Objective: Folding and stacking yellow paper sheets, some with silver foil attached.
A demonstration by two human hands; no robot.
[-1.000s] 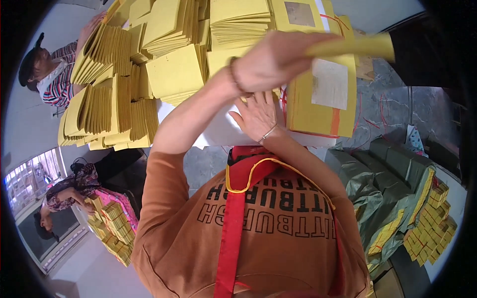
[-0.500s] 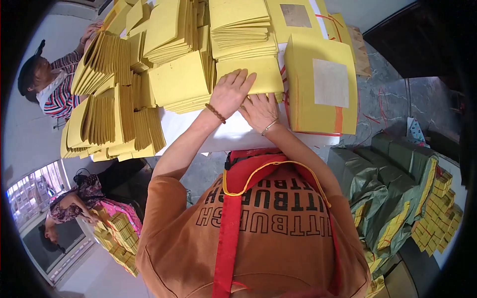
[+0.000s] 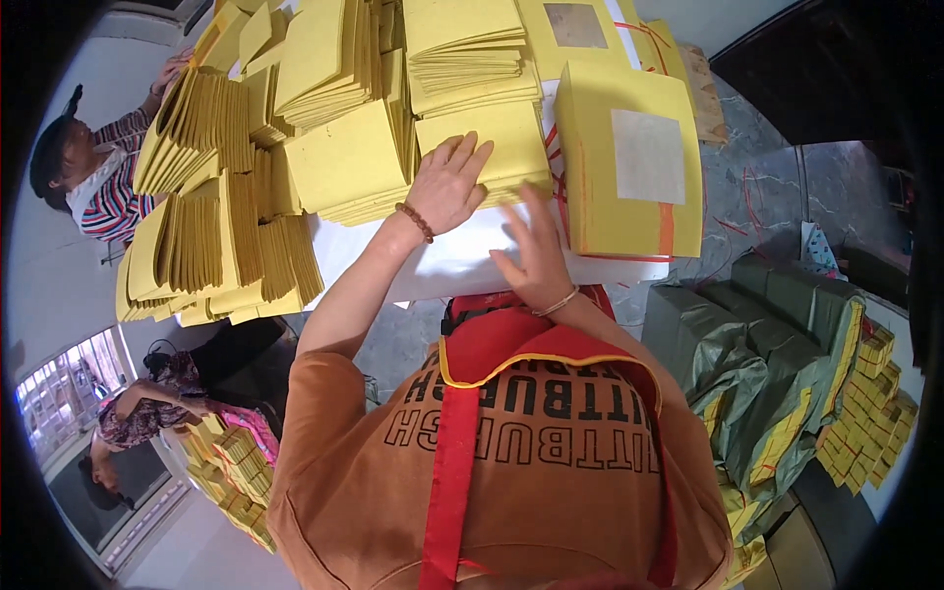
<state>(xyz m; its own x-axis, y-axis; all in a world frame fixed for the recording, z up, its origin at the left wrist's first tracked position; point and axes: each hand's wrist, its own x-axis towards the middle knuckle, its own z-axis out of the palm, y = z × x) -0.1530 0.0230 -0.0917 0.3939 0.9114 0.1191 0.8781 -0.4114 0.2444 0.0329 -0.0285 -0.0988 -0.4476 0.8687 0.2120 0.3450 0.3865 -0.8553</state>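
Observation:
My left hand (image 3: 445, 189) lies with its fingers stretched out on top of a stack of folded yellow paper (image 3: 506, 143) near the front of the table. My right hand (image 3: 537, 254) is just off the near edge of that stack, fingers and thumb apart, its fingertips smeared by motion. Nothing shows in either hand. Left of the stack lies another pile of folded yellow paper (image 3: 344, 157). To the right stands a large yellow block-shaped bundle (image 3: 580, 177) with a pale square panel on top and an orange stripe.
More yellow paper stacks (image 3: 202, 241) crowd the left side of the white-topped table (image 3: 379, 265). One person (image 3: 103, 172) works at the far left, another (image 3: 147, 398) at lower left beside yellow bundles (image 3: 236, 462). Dark green wrapped packs (image 3: 747, 334) stand at right.
My right hand has drawn back from the stack's near edge toward me, its fingers spreading. My left hand has slid slightly left and stays flat on the paper.

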